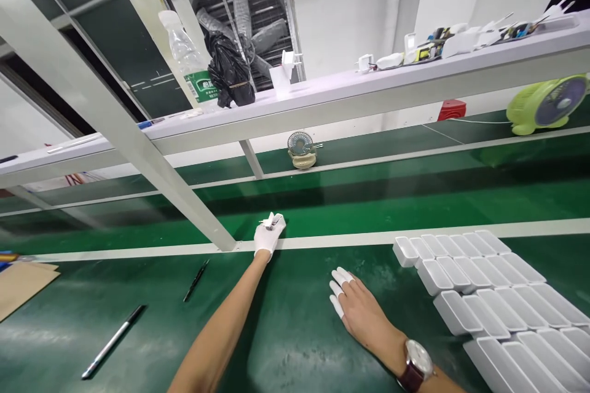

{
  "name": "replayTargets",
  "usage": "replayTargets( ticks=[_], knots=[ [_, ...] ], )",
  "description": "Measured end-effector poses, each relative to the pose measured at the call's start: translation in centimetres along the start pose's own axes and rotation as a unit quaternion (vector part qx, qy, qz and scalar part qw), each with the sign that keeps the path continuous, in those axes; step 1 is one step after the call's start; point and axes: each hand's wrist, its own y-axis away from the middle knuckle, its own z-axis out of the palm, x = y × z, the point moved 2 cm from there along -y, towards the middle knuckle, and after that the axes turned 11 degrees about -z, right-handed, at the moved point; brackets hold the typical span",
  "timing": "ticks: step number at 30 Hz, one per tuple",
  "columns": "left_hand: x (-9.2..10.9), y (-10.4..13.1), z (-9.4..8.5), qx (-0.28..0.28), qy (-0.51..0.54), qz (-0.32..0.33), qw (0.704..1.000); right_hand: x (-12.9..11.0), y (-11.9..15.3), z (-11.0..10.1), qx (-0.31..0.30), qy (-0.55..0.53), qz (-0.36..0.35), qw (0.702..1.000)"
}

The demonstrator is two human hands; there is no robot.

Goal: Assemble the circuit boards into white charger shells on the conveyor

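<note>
My left hand (267,238), in a white glove, reaches forward over the pale strip at the far side of the green work surface. Its fingers are closed round a small white power adapter (279,221) with what look like metal prongs; the glove hides part of it. Bare except for white finger covers, my right hand (362,307) is low over the near green mat, fingers stretched out and holding nothing. Rows of white open plastic housings (495,307) stand to the right of that hand.
A slanted white post (170,178) rises left of my left hand. Two pens, one silver and black (113,342), one dark (196,280), lie on the left. Overhead, a shelf (332,95) carries a bottle (188,61), a black bag (228,70) and plugs. A small fan (302,150) stands behind.
</note>
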Motion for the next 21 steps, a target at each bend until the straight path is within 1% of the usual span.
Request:
replayTargets(
  ticks=[2,5,8,10,13,16,18,21],
  knots=[
    [-0.6,-1.0,0.0,0.017,-0.006,0.003,1.000,0.0,0.0,0.2,-0.004,0.001,0.000,1.000],
    [-2.2,-1.4,-0.1,0.035,0.017,0.005,0.999,-0.1,-0.2,-0.1,-0.001,0.008,0.003,1.000],
    [-4.0,-0.6,-0.4,0.054,0.056,-0.005,0.997,-0.1,-0.6,-0.8,-0.002,0.022,0.008,1.000],
    [-4.9,0.4,-0.4,0.048,0.074,-0.005,0.996,-0.2,-1.0,-1.3,-0.015,0.032,0.003,0.999],
    [-5.4,2.5,0.1,0.000,0.074,0.007,0.997,0.0,-1.4,-1.7,-0.046,0.042,-0.003,0.998],
    [-4.8,4.8,1.7,-0.071,0.051,0.028,0.996,0.3,-1.8,-2.0,-0.081,0.038,-0.003,0.996],
    [-3.7,6.4,3.3,-0.125,0.029,0.058,0.990,0.6,-1.9,-2.2,-0.093,0.033,0.001,0.995],
    [-0.8,9.7,6.5,-0.224,-0.017,0.119,0.967,0.8,-2.1,-2.5,-0.100,0.025,0.006,0.995]
  ],
)
